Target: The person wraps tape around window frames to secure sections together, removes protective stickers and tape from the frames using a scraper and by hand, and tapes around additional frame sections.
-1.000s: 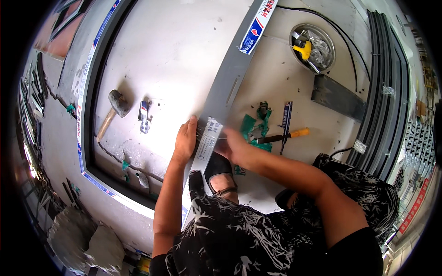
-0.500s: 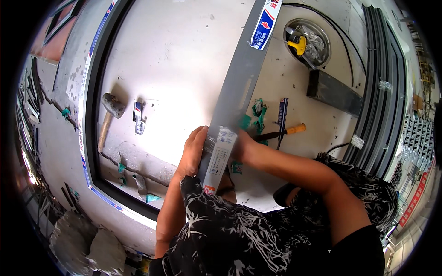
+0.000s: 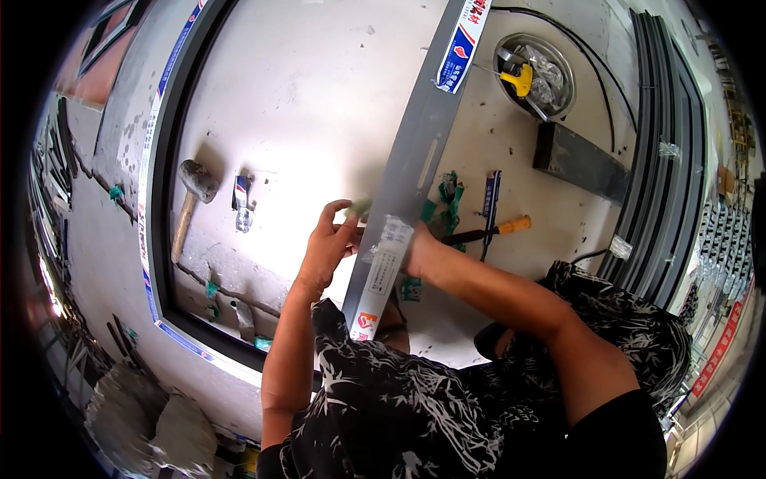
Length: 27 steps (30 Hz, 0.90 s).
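A long grey aluminium profile [image 3: 415, 160] with protective film labels runs from the top centre down to my lap. My left hand [image 3: 329, 243] sits at its left edge with thumb and fingers pinching near a small green piece [image 3: 361, 209]. My right hand [image 3: 415, 251] is behind the profile's right edge, mostly hidden, and presses against it. Whether the right hand's fingers wrap the profile I cannot tell.
A rubber mallet [image 3: 190, 199] and a small metal fitting [image 3: 242, 201] lie on the concrete floor left. Green plastic parts [image 3: 447, 195], a screwdriver with orange handle [image 3: 491, 231], a round metal bowl [image 3: 535, 68] of hardware, a dark block [image 3: 578, 164] and stacked frame profiles [image 3: 662, 160] lie right.
The view has shifted so the profile's end sits lower and closer. My left hand moved from the profile's face to its left edge, fingers now pinching there.
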Each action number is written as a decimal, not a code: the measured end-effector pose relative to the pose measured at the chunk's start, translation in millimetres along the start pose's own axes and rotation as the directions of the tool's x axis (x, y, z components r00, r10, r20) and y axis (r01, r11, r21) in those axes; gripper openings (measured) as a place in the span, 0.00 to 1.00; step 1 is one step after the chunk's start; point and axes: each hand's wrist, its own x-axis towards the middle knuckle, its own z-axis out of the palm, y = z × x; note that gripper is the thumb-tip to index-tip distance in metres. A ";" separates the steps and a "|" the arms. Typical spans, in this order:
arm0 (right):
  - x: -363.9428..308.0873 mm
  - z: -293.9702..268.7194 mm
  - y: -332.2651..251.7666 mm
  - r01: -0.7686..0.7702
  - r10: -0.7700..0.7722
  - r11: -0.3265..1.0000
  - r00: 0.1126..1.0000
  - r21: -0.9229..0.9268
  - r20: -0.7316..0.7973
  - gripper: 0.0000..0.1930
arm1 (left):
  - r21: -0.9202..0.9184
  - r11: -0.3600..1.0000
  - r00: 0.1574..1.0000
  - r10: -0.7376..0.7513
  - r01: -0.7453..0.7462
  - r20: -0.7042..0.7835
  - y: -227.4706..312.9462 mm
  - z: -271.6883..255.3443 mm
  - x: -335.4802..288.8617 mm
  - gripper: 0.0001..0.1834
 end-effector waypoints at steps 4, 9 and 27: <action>-5.3 2.1 -2.2 0.006 -0.006 0.999 1.000 -0.042 -0.001 0.22 | 0.134 0.991 0.998 0.004 -0.012 0.063 -0.2 -0.2 16.6 0.21; 2.1 -1.3 -0.7 0.038 -0.033 0.999 0.988 0.030 -0.151 0.20 | 0.752 0.632 0.962 0.273 -0.189 0.013 -3.9 -3.4 28.8 0.13; -52.8 -2.2 -9.7 0.182 -0.348 0.730 0.928 -0.659 -0.130 0.09 | 0.808 0.337 0.861 0.350 -0.484 0.369 -8.5 -12.8 25.4 0.33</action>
